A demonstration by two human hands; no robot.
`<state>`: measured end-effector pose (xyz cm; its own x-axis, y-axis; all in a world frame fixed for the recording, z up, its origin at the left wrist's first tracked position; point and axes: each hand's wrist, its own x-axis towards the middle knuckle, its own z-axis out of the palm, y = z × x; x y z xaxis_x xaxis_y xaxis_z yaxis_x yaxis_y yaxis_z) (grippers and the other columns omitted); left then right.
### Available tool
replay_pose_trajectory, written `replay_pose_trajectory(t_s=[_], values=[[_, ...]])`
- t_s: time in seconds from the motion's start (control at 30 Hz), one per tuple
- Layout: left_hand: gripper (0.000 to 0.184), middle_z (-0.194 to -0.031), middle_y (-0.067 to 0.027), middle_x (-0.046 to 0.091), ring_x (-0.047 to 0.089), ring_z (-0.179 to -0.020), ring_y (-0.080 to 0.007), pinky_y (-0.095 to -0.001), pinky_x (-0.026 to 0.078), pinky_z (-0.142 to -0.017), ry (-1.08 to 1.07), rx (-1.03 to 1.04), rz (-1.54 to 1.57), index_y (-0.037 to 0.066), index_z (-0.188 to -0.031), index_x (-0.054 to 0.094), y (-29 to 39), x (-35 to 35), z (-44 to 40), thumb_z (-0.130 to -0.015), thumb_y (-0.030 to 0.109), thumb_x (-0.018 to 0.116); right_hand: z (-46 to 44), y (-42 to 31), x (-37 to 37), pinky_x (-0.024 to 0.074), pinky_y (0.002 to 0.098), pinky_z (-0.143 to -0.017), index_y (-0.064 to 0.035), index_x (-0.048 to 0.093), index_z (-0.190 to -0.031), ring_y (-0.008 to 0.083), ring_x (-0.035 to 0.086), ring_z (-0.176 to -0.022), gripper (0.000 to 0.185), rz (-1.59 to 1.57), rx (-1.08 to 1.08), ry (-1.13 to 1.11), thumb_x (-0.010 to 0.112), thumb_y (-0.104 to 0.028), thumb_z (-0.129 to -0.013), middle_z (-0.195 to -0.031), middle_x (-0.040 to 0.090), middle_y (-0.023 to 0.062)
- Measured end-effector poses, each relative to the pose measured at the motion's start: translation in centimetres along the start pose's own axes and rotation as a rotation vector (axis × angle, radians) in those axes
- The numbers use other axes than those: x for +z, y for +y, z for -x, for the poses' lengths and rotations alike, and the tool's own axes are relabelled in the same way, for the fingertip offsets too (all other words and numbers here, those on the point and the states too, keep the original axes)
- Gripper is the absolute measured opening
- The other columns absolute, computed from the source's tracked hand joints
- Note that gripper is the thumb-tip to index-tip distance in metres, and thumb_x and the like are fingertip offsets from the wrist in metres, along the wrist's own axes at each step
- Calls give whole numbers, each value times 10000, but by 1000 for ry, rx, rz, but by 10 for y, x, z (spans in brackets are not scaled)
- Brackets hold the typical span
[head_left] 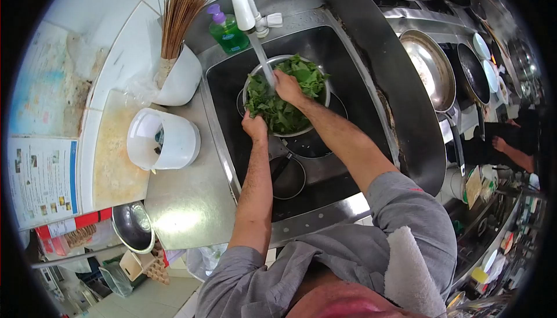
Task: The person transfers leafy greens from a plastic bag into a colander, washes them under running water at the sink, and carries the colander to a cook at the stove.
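Shiny, smooth metal for the wide pan (426, 66) right of the fingers (281, 78). Glossy plastic for the tub (181, 147) left of them.

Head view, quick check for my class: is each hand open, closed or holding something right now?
Left hand: at the bowl's edge, against leafy greens; grip cannot be told.
Right hand: among the greens, fingertips hidden; grip cannot be told.

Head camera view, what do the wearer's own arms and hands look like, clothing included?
The left sleeve and right sleeve are grey and short, ending near the elbows; a small red mark shows on the right one. Below them, the forearms are bare. The left hand and right hand are ungloved, with no watch visible.
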<state>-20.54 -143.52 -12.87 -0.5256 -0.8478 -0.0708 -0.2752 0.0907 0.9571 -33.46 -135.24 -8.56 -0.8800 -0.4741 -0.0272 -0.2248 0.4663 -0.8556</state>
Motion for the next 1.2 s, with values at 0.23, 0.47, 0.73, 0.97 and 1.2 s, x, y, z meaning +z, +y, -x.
replay_pose_trajectory(t_s=[0.23,0.47,0.73,0.97,1.2], values=[[388,-888,-130,656,620,-789,-223,-309,460,-731,52,53,73,-22,-1061,585,2,-11,-9,-675,-36,556,-37,-13,30,406,304,-579,-62,484,-917,160,523,-724,127,-899,235,218,542,-96,-809,-744,546,62],[408,-910,-124,652,612,-793,-211,-296,455,-740,39,54,85,-17,-1079,581,-5,-14,-11,-674,-51,543,-21,-31,9,434,296,-508,-50,504,-936,161,520,-502,184,-1266,445,95,593,-79,-777,-749,541,50],[405,-919,-117,647,605,-806,-201,-293,450,-741,93,-77,136,-23,-1087,574,-6,-16,-14,-685,-56,537,26,-21,-42,410,431,-752,-64,564,-923,348,494,-896,308,227,-255,528,620,-23,-622,-879,525,144],[431,-1057,-167,574,555,-946,-273,-352,412,-832,-13,30,57,-44,-1135,516,-4,-15,-20,-714,0,598,81,68,-17,483,492,-743,57,406,-1134,343,507,-971,485,-1164,642,-100,488,41,-657,-1090,471,191],[747,-1416,-259,78,115,-1274,-475,-711,167,-877,-277,843,-1071,133,-1368,248,49,20,7,-796,536,510,94,82,5,500,462,-638,63,535,-931,302,581,-737,264,-1225,719,140,549,-25,-682,-832,557,146]])
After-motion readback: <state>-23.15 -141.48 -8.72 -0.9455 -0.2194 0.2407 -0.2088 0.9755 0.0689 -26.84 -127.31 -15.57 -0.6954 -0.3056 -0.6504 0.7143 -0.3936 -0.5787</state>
